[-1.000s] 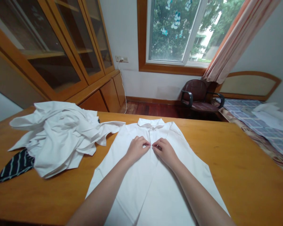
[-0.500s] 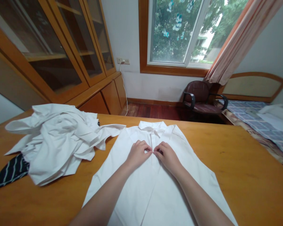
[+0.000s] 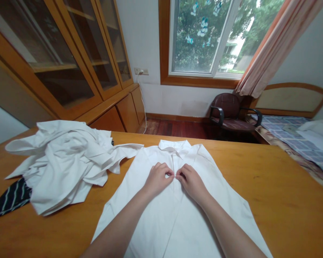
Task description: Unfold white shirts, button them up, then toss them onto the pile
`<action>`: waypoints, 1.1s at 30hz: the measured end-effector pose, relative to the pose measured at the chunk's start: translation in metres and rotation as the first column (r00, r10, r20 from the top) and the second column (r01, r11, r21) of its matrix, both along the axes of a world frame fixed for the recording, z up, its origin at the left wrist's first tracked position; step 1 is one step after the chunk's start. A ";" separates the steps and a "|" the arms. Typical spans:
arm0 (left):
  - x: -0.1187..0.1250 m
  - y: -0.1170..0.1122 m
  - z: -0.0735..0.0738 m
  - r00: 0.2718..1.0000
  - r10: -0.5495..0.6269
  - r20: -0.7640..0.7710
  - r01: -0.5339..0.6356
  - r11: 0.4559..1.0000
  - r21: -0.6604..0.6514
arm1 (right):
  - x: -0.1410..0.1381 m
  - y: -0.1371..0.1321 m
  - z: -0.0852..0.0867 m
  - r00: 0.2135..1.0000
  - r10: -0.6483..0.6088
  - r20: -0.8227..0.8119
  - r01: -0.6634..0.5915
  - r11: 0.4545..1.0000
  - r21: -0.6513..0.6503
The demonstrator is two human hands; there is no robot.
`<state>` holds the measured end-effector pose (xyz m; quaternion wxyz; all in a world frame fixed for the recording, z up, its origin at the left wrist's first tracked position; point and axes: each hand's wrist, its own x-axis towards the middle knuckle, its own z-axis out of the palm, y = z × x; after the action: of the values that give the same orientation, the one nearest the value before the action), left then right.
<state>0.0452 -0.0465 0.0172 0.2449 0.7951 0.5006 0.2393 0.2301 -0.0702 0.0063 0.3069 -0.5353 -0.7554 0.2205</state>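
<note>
A white collared shirt [image 3: 150, 215] lies spread front side up, its collar [image 3: 174, 145] toward the far edge of the table. Both hands meet at the front opening, a little below the collar. My left hand [image 3: 159, 178] pinches one edge of the placket between thumb and forefinger. From the other side, my right hand [image 3: 188, 179] is closed on the facing edge, fingertips almost touching the left ones. Any button between them is too small or hidden to make out. Below the hands the front panels overlap along a slanting line.
On the wooden table [image 3: 285, 200], a crumpled heap of white clothes [image 3: 67, 161] lies at the left, with a black striped cloth [image 3: 10, 199] poking out. Beyond stand a glass-door cabinet [image 3: 97, 64], a brown armchair [image 3: 228, 111] and a bed [image 3: 307, 136] at the right.
Almost nothing differs. Both hands stay pinched at the same spot on the placket, with a slightly wider gap between their fingertips; the whole view has shifted a little.
</note>
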 end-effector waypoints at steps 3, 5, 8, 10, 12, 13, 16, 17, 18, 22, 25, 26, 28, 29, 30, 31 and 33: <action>0.001 0.000 0.000 1.000 0.006 -0.005 -0.006 1.000 0.004 | 0.000 0.000 0.000 1.000 0.002 -0.007 -0.002 1.000 -0.006; 0.001 0.000 -0.001 1.000 0.007 -0.014 -0.007 1.000 0.007 | -0.001 0.000 0.001 1.000 0.004 -0.012 -0.004 1.000 -0.009; 0.001 -0.001 -0.002 1.000 0.007 -0.021 -0.007 1.000 0.011 | -0.001 -0.001 0.002 1.000 0.006 -0.015 -0.006 1.000 -0.008; 0.001 -0.001 -0.002 1.000 0.007 -0.021 -0.007 1.000 0.009 | -0.001 -0.001 0.003 1.000 0.005 -0.018 -0.005 1.000 -0.011; 0.001 -0.001 -0.002 1.000 0.009 -0.025 -0.009 1.000 0.007 | -0.001 -0.001 0.003 1.000 0.006 -0.025 -0.006 1.000 -0.014; 0.001 -0.001 -0.001 1.000 0.011 -0.026 -0.011 1.000 0.007 | -0.001 -0.001 0.004 1.000 0.006 -0.028 -0.006 1.000 -0.016; 0.002 -0.001 0.001 0.999 0.016 -0.030 -0.016 1.000 0.008 | -0.001 -0.001 0.005 0.999 0.006 -0.032 -0.007 1.000 -0.018; 0.002 -0.002 0.002 0.999 0.018 -0.030 -0.018 1.000 0.010 | -0.001 -0.001 0.005 0.999 0.005 -0.033 -0.006 1.000 -0.018; 0.003 -0.002 0.002 0.999 0.021 -0.029 -0.021 1.000 0.010 | -0.001 -0.001 0.005 0.999 0.003 -0.033 -0.004 1.000 -0.017; 0.003 -0.003 0.002 1.000 0.027 -0.016 -0.027 1.000 0.009 | -0.001 -0.001 0.003 0.999 0.006 -0.045 -0.006 1.000 -0.014; 0.002 -0.003 0.000 1.000 0.026 -0.008 -0.026 1.000 0.007 | -0.001 -0.001 0.001 0.999 0.005 -0.045 -0.006 1.000 -0.021; 0.002 -0.003 0.000 1.000 0.026 -0.006 -0.026 1.000 0.007 | -0.001 -0.001 0.001 0.999 0.005 -0.045 -0.006 1.000 -0.023; 0.002 -0.002 0.000 1.000 0.026 -0.004 -0.026 1.000 0.008 | 0.000 -0.001 0.001 0.999 0.004 -0.046 -0.005 1.000 -0.024; 0.002 -0.002 0.000 1.000 0.027 -0.003 -0.027 1.000 0.007 | 0.000 -0.001 0.002 0.999 0.004 -0.047 -0.005 1.000 -0.025; 0.002 -0.002 0.001 1.000 0.027 -0.004 -0.027 1.000 0.004 | 0.000 -0.001 0.002 0.999 0.004 -0.049 -0.005 1.000 -0.025; 0.002 -0.002 0.001 1.000 0.026 -0.004 -0.026 1.000 0.001 | 0.000 -0.001 0.001 0.999 0.004 -0.049 -0.005 1.000 -0.025; 0.002 -0.003 0.001 1.000 0.026 -0.007 -0.026 1.000 0.000 | 0.000 0.000 0.000 0.999 0.007 -0.044 -0.008 1.000 -0.024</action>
<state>0.0473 -0.0490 0.0187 0.2400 0.7893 0.5118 0.2396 0.2301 -0.0705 0.0068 0.3162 -0.5310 -0.7479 0.2423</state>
